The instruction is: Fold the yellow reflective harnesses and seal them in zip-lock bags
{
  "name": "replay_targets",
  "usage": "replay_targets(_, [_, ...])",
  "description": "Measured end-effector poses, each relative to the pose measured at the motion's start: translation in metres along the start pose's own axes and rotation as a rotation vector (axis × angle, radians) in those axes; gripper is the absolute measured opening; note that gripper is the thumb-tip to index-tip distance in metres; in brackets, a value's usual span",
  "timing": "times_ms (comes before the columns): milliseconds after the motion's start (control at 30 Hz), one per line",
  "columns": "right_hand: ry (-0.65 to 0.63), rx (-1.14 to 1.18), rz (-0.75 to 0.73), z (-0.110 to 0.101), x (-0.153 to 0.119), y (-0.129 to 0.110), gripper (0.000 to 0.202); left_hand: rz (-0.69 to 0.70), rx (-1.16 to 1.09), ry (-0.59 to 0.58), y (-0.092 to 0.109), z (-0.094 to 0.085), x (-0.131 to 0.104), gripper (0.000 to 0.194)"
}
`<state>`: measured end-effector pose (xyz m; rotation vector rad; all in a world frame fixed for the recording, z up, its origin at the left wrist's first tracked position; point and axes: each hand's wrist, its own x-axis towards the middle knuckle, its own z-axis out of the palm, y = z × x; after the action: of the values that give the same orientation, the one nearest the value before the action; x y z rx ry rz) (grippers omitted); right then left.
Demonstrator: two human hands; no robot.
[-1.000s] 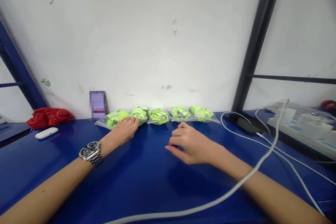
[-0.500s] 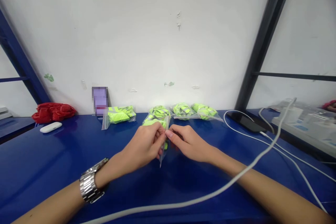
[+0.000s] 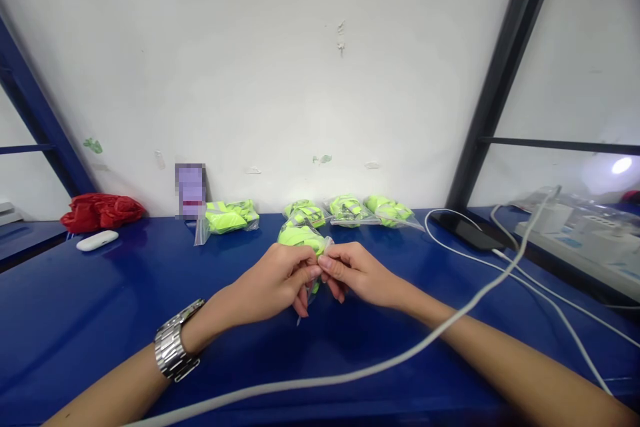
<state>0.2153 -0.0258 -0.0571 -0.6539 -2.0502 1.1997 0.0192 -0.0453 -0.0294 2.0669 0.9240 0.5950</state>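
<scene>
The left hand (image 3: 275, 285) and right hand (image 3: 361, 275) are touching above the blue desk (image 3: 250, 355), fingers (image 3: 306, 273) clamped on a clear plastic bag (image 3: 306, 240) holding crumpled neon-yellow fabric (image 3: 300, 235). Beyond, four similar lumpy bags (image 3: 349, 210) are lying along the white wall (image 3: 275, 80).

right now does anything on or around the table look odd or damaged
The thick white cable sags across the foreground, in front of the right forearm, so it may get in the way. The wall has several scuffed patches.
</scene>
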Motion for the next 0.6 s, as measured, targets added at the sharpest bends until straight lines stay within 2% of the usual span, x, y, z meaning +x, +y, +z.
replay_targets(100, [-0.003, -0.027, -0.011, -0.001, 0.0, -0.001, 0.04, -0.011, 0.018, -0.023, 0.002, -0.002, -0.002, 0.028])
replay_targets(200, [0.017, -0.107, -0.034, 0.0, 0.0, -0.005, 0.032, 0.039, 0.189, 0.043, 0.001, 0.0, -0.002, 0.024])
replay_targets(333, [0.055, -0.201, -0.013, 0.0, 0.001, -0.007, 0.018, 0.281, 0.647, 0.264, -0.007, 0.004, 0.002, 0.017])
replay_targets(433, [0.197, -0.345, -0.046, -0.005, 0.003, -0.006, 0.02, 0.452, 1.012, 0.507, -0.014, -0.003, 0.005, 0.016])
replay_targets(533, [0.343, -0.45, -0.067, -0.013, 0.005, -0.006, 0.024, 0.463, 1.196, 0.707, -0.017, -0.014, 0.007, 0.016])
replay_targets(600, [0.37, -0.496, -0.091, -0.016, 0.005, -0.007, 0.024, 0.429, 1.214, 0.732, -0.016, -0.015, 0.006, 0.016])
